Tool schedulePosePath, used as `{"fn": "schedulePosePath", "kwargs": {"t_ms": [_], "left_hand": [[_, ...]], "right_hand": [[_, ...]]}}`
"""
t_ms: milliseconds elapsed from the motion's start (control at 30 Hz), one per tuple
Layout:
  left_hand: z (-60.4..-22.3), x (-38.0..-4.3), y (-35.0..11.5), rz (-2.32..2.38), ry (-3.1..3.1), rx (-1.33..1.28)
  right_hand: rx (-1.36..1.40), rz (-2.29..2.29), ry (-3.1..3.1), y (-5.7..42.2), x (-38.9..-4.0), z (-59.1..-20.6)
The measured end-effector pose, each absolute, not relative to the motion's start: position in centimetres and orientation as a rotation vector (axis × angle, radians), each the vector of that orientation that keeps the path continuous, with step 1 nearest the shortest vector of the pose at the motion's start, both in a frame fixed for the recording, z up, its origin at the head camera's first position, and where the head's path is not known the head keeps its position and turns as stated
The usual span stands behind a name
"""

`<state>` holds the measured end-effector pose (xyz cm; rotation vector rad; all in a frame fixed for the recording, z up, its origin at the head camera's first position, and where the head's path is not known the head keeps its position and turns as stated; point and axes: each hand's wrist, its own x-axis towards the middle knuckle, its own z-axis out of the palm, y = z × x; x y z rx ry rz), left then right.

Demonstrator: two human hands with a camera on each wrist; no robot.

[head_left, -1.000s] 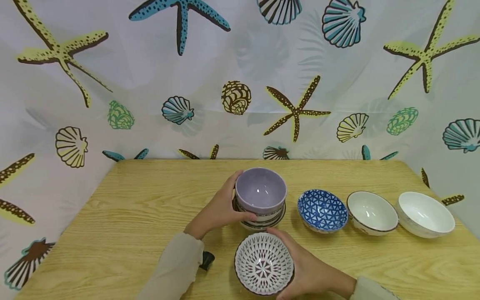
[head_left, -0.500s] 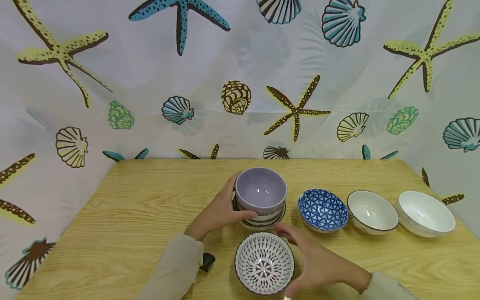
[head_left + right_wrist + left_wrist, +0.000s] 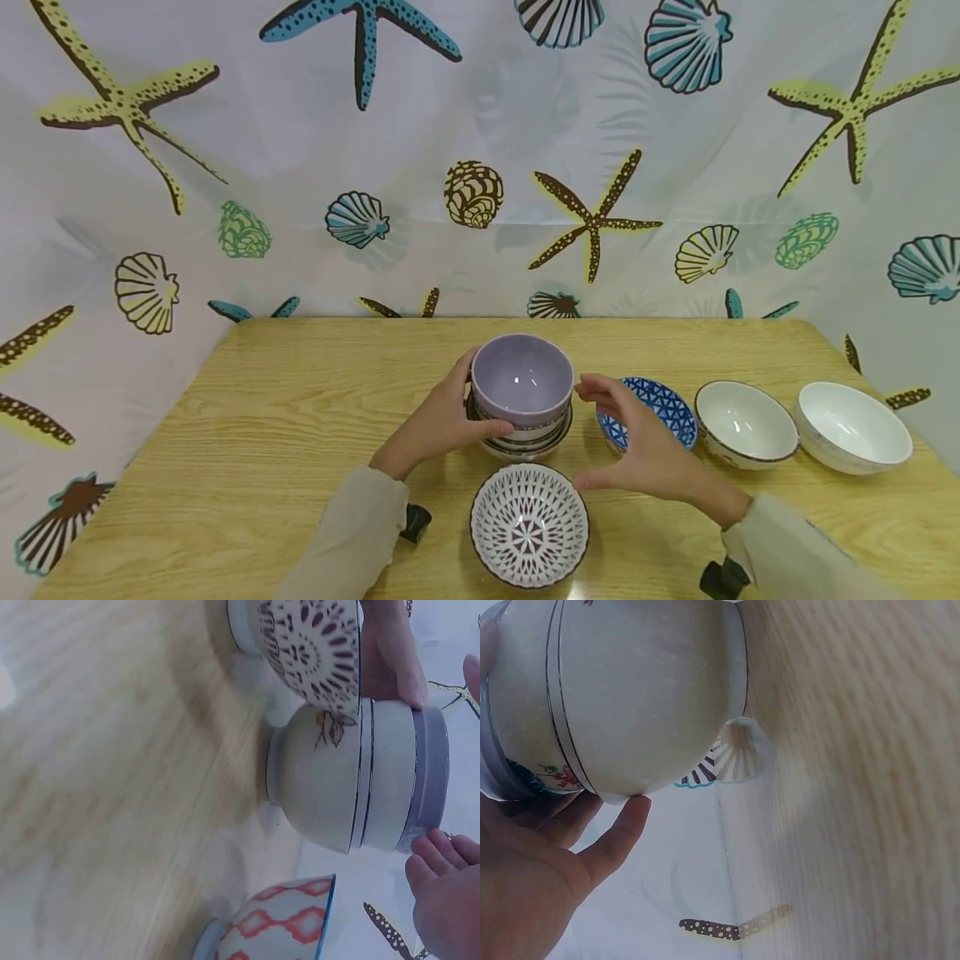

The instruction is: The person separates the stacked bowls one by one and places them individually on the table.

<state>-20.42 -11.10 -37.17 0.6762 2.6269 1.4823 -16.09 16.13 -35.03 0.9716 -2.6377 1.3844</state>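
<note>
At mid-table stands a stack of cream bowls (image 3: 525,450) with dark rim lines, topped by a lavender bowl (image 3: 522,379). My left hand (image 3: 442,417) grips the stack from the left, its thumb along the front; the left wrist view has its fingers against the cream wall (image 3: 645,697). To the right of the stack is my right hand (image 3: 645,450), thumb and fingers spread apart, the fingertips right at the lavender rim in the right wrist view. In front of the stack sits a white bowl with a dark petal pattern (image 3: 528,525), which neither hand holds.
A blue patterned bowl (image 3: 671,408), partly behind my right hand, begins a row on the right. Beside it come a cream bowl with a brown rim (image 3: 746,423) and a white bowl (image 3: 851,429). A cloth printed with starfish and shells (image 3: 420,250) hangs behind the wooden table (image 3: 225,450).
My right hand has let go of the petal-patterned bowl and moved up and right to the stack's side. The left hand and the bowls have stayed in place.
</note>
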Motion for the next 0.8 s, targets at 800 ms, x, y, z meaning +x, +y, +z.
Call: {"fn": "schedulePosePath", "kwargs": {"t_ms": [800], "left_hand": [[-37.5,-20.3,-11.2,1.472,2.642,0.665]], "right_hand": [[0.959,1.467,-2.739,12.7,-21.8,-34.0]]}}
